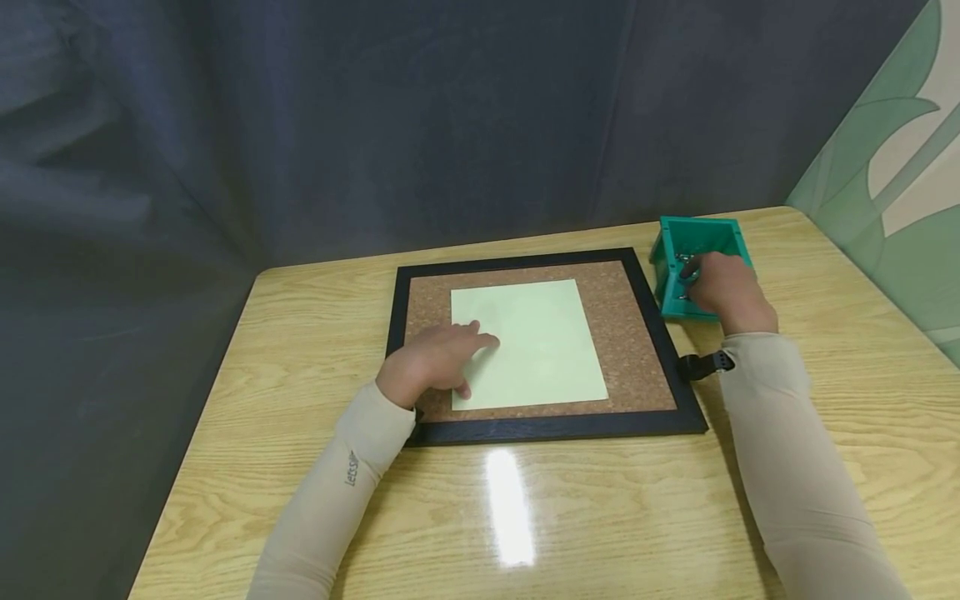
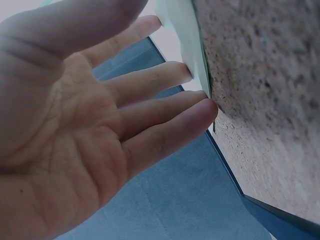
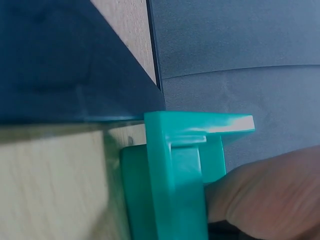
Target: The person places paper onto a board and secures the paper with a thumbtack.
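Note:
A pale green sheet of paper (image 1: 536, 346) lies on a cork board (image 1: 633, 333) with a black frame. My left hand (image 1: 435, 358) rests at the sheet's left edge. In the left wrist view its fingers (image 2: 160, 137) are spread and fairly straight, their tips touching the paper's edge (image 2: 200, 65). My right hand (image 1: 729, 287) reaches down into a green plastic bin (image 1: 701, 312) beside the board's right side. Small shiny metal pieces (image 1: 686, 257) show inside the bin. The right fingertips are mostly hidden by the bin wall (image 3: 172, 175), so whether they pinch anything is unclear.
The board and bin stand on a light wood-grain table (image 1: 600, 508). A dark curtain (image 1: 450, 125) hangs behind and to the left. At the right is a wall with a green leaf pattern (image 1: 892, 167).

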`<control>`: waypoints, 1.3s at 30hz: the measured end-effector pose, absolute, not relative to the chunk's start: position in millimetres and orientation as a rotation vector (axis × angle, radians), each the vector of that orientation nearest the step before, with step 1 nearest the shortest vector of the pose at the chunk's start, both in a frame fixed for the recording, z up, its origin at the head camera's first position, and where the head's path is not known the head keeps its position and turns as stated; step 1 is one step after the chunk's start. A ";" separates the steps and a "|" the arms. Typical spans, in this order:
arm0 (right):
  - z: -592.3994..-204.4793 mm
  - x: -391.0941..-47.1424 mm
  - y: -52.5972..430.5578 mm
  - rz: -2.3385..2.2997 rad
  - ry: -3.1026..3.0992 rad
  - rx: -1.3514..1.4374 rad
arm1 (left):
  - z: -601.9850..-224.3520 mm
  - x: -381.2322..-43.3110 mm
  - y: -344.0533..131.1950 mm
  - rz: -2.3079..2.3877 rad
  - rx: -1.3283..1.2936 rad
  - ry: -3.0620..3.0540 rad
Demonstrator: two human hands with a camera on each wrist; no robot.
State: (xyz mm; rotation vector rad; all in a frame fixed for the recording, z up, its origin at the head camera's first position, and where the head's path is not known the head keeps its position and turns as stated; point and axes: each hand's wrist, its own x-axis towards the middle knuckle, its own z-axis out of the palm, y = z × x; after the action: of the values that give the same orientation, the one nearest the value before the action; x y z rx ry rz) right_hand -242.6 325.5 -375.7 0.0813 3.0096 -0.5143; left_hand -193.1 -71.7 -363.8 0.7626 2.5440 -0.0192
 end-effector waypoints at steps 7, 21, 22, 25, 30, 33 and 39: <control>-374.8 -242.7 325.6 -0.459 2.986 0.092 | -364.0 -192.8 -72.2 -0.008 0.759 2.542; -372.4 -240.8 321.0 -0.431 2.952 0.092 | -363.2 -191.4 -72.4 -0.005 0.747 2.536; -371.8 -240.8 320.1 -0.432 2.960 0.089 | -363.1 -191.4 -72.5 -0.006 0.749 2.537; -369.3 -241.0 317.7 -0.419 2.973 0.069 | -362.7 -191.2 -72.7 -0.007 0.754 2.538; -360.9 -240.4 314.6 -0.386 2.975 0.032 | -363.3 -192.1 -72.5 -0.009 0.769 2.542; -353.8 -238.4 312.8 -0.365 3.008 0.006 | -363.8 -192.6 -72.2 -0.004 0.773 2.543; -341.6 -233.5 304.8 -0.427 3.049 -0.027 | -363.6 -192.8 -71.6 0.000 0.761 2.539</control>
State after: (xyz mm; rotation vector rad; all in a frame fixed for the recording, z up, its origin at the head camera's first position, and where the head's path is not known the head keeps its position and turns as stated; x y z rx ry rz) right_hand -233.5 304.8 -341.6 -0.0273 3.0489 -0.4272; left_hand -192.8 -71.6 -363.6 0.7607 2.5392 -0.0001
